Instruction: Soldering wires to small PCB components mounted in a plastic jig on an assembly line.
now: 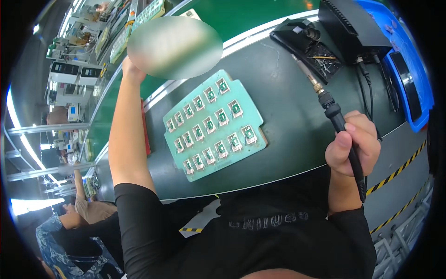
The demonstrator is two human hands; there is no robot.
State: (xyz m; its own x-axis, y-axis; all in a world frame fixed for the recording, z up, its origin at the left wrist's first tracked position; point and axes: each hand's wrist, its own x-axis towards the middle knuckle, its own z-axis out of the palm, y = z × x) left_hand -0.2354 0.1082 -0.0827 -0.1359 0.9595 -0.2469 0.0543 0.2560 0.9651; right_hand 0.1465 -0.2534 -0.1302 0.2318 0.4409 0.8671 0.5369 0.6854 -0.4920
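Observation:
My right hand is closed round the black handle of a soldering iron; the metal tip points up and left, toward the iron stand. My left arm stretches forward past the left side of a pale green tray, and my left hand shows only at the wrist edge. A blurred oval hides its fingers and anything in them. The pale green tray lies tilted on the dark bench, carrying rows of small white housings with little green circuit boards and thin wires.
A black soldering station stands at the far right, its cables hanging down. Beside it, a blue bin holds a dark flat device. A green belt surface runs behind the bench's metal rail. Other people sit at lower left.

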